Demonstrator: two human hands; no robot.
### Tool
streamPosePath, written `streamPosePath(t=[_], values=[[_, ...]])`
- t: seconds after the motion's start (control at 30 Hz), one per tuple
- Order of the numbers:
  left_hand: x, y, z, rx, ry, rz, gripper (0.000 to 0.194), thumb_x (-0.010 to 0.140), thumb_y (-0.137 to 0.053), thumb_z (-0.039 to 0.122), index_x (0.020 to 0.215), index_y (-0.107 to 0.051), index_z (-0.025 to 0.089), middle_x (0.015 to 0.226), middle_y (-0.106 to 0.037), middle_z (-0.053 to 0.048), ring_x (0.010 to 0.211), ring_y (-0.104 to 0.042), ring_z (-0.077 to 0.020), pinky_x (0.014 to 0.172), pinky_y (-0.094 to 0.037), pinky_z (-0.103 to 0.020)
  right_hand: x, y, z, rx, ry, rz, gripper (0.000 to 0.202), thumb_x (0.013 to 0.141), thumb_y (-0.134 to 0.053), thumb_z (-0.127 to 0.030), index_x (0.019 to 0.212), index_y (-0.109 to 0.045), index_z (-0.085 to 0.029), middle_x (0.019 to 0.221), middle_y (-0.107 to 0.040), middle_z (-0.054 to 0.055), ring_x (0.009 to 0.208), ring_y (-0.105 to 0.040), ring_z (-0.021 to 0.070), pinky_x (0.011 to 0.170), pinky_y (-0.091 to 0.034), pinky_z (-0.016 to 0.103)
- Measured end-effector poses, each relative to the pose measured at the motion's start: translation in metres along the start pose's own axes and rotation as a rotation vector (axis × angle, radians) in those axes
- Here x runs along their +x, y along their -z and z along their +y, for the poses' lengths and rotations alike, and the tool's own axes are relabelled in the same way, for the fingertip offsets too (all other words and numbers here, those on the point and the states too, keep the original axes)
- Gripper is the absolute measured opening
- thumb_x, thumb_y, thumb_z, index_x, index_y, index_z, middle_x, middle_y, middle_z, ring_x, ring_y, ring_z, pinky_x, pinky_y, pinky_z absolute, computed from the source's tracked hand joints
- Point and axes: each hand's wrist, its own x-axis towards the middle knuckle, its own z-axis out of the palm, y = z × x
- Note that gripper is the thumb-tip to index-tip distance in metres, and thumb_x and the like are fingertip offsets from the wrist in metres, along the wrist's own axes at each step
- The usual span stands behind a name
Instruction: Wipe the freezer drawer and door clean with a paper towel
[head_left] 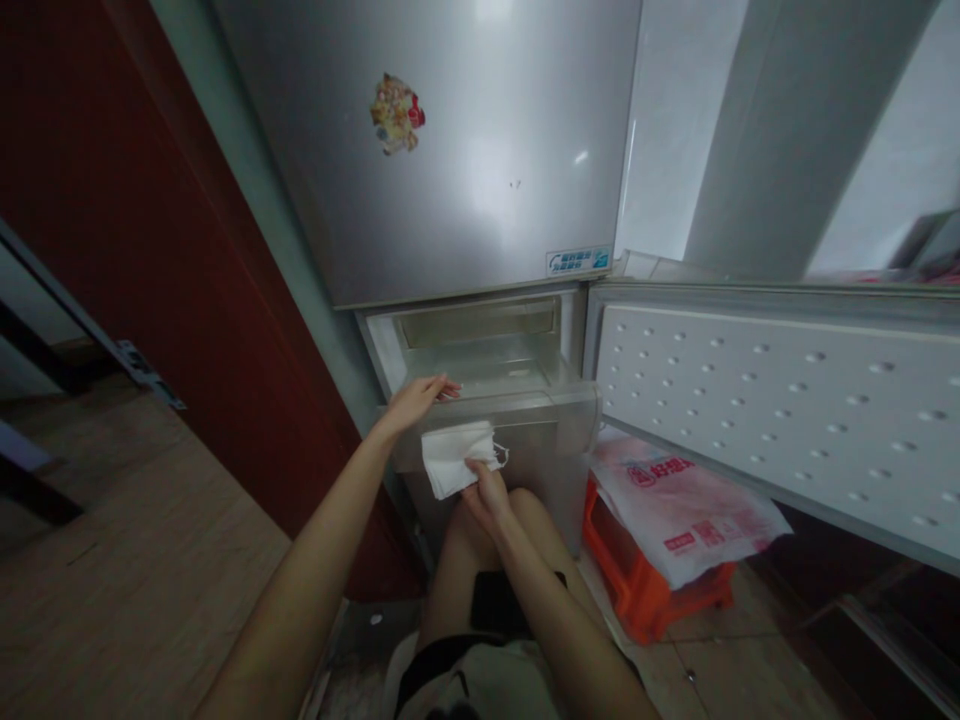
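Note:
My right hand grips a folded white cloth with frayed threads at its right edge. The cloth is held up before the front of a clear plastic freezer drawer, which is pulled partway out of the lower fridge compartment. On the left end of the drawer's top edge rests my left hand, its fingers stretched out over the rim and nothing visible in them. Whether the cloth touches the drawer front, I cannot tell.
The lower fridge door stands swung open to the right. Above, the upper fridge door is closed. An orange plastic stool with a white-and-red plastic bag on it stands under the open door. A red-brown door is at left.

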Motion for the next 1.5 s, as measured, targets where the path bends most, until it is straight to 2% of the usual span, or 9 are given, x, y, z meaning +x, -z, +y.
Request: streamPosePath(t=[0.2,0.37,0.57,0.77,0.97,1.2,1.37,1.5], values=[[0.003,-0.001,-0.006,-0.003,-0.023,0.003,0.066,0.093,-0.03,0.061,0.108,-0.07,0.011,0.104,-0.075,-0.014,0.093,-0.068,-0.022,0.09,-0.05,-0.036,0.005,-0.002,-0.027,0.04,0.081,0.019,0.037,0.062,-0.063,-0.01,0.098,-0.062,-0.02,0.095,-0.074,-0.002,0.091,-0.07,0.0138,0.098,-0.052,0.031],[0.001,-0.001,-0.003,0.006,-0.024,0.001,0.07,0.091,-0.03,0.065,0.108,-0.07,0.01,0.105,-0.074,-0.015,0.093,-0.068,-0.0239,0.088,-0.05,-0.037,0.01,-0.003,-0.057,0.048,0.156,0.046,0.035,0.065,-0.062,-0.01,0.098,-0.063,-0.021,0.094,-0.074,-0.003,0.091,-0.07,0.0128,0.099,-0.052,0.031],[-0.001,0.0,0.0,0.031,-0.009,0.004,0.069,0.091,-0.029,0.065,0.107,-0.071,0.012,0.104,-0.075,-0.013,0.094,-0.068,-0.0246,0.089,-0.049,-0.038,0.011,0.008,-0.08,0.018,0.196,0.063,0.029,0.068,-0.06,-0.01,0.096,-0.064,-0.019,0.091,-0.074,-0.002,0.088,-0.07,0.0124,0.093,-0.055,0.029],[0.0,0.0,-0.003,0.028,-0.007,0.006,0.069,0.091,-0.029,0.064,0.109,-0.07,0.011,0.105,-0.074,-0.014,0.094,-0.068,-0.024,0.089,-0.049,-0.037,0.009,0.02,-0.095,-0.02,0.222,0.069,0.032,0.066,-0.064,-0.009,0.097,-0.064,-0.018,0.092,-0.073,0.0,0.088,-0.07,0.0136,0.091,-0.056,0.029],[-0.002,0.0,0.0,0.041,-0.001,0.002,0.067,0.092,-0.029,0.063,0.109,-0.07,0.013,0.104,-0.075,-0.013,0.095,-0.068,-0.024,0.09,-0.049,-0.038,0.009,0.028,-0.096,-0.047,0.232,0.064,0.036,0.066,-0.065,-0.012,0.101,-0.064,-0.018,0.097,-0.073,0.001,0.095,-0.069,0.0158,0.095,-0.054,0.032],[-0.003,-0.001,0.001,0.048,0.008,0.01,0.064,0.093,-0.029,0.06,0.108,-0.07,0.012,0.105,-0.075,-0.013,0.095,-0.068,-0.0243,0.09,-0.048,-0.038,-0.002,0.042,-0.091,-0.115,0.227,0.105,0.04,0.061,-0.067,-0.02,0.101,-0.065,-0.02,0.097,-0.073,0.0,0.097,-0.069,0.0177,0.092,-0.056,0.033],[-0.002,0.0,0.001,0.052,0.006,0.005,0.062,0.093,-0.031,0.059,0.107,-0.071,0.014,0.104,-0.075,-0.012,0.095,-0.069,-0.0241,0.09,-0.049,-0.038,-0.024,0.062,-0.071,-0.209,0.257,0.173,0.041,0.06,-0.071,-0.025,0.1,-0.065,-0.022,0.099,-0.073,-0.001,0.1,-0.068,0.0173,0.095,-0.054,0.033],[-0.001,0.0,0.001,0.057,0.005,0.005,0.064,0.092,-0.029,0.061,0.107,-0.071,0.014,0.104,-0.075,-0.012,0.095,-0.068,-0.0243,0.09,-0.048,-0.038,-0.054,0.08,-0.047,-0.325,0.299,0.234,0.04,0.064,-0.07,-0.032,0.102,-0.066,-0.019,0.1,-0.073,0.004,0.095,-0.069,0.02,0.095,-0.053,0.037]])
